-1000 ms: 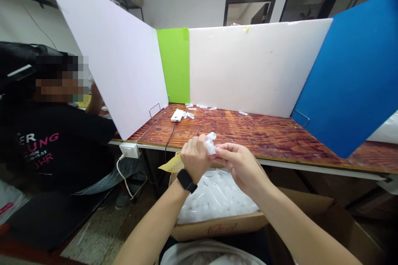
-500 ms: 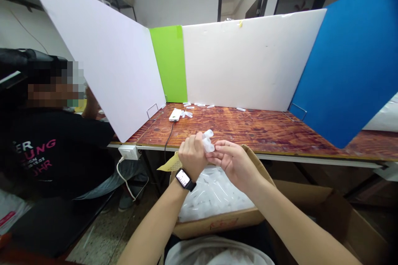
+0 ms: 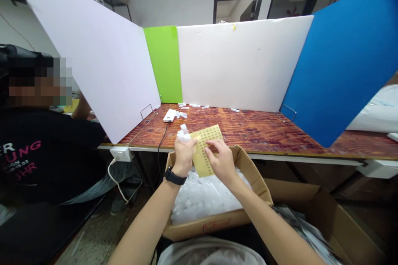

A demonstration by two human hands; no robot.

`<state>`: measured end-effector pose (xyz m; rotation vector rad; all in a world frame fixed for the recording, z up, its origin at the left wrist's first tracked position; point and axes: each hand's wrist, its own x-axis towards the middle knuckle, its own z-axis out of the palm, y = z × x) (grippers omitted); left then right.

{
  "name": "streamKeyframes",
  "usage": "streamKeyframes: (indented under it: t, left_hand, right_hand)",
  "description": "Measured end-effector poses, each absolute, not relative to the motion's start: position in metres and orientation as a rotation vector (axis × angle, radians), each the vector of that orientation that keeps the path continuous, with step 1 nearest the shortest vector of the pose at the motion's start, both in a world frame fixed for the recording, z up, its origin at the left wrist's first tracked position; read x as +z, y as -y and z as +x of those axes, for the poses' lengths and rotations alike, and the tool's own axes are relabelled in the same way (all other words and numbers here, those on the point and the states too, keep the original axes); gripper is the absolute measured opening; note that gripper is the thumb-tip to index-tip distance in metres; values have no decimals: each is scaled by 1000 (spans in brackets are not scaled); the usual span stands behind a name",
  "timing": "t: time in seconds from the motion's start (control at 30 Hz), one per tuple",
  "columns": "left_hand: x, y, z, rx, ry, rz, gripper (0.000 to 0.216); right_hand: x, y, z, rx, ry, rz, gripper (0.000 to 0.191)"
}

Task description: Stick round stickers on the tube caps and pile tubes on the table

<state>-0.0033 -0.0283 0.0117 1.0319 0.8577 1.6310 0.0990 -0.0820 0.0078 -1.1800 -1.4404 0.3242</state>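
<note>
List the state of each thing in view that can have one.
Left hand: closed on white pieces and yellow sheet.
Right hand: fingers bent at the sheet, contact unclear.
Yellow sheet: unfolded, marked side showing.
Watch: strapped on, screen unreadable.
Front carton: open, clear bag inside.
Clear bag: filled with more white pieces, sealing unclear.
White device: black cable attached.
Socket block: plug inserted.
Panels: standing.
Second carton: open.

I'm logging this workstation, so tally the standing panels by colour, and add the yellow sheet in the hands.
White panels: 2, left panel and back panel
Green panel: 1
Blue panel: 1
Yellow sheet, held in the left hand: 1
Total: 5
</note>
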Motion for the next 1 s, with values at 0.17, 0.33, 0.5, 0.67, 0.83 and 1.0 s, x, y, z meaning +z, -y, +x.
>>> streamKeyframes:
  t: [0.17,0.33,0.5,0.67,0.83,1.0]
  left_hand:
    - [10,31,1,1537,-748,870,34]
    - [7,35,6,1525,-766,844,29]
    - [7,39,10,1599,-795,856,29]
    - [5,41,11,1602,-807,881,27]
    - [4,40,12,1614,-868,859,26]
    - [5,41,14,1628,-873,874,24]
  right_hand:
    - [3,72,100,119,1565,-1321,18]
    - [4,70,99,94,1571,-1368,14]
    - [1,71,96,67,1514,-1392,12]
    - [0,68,97,148,1472,-1363,10]
    - [0,68,95,147,1425,-1362,5]
    - [-3,69,94,173,1440,-1400,12]
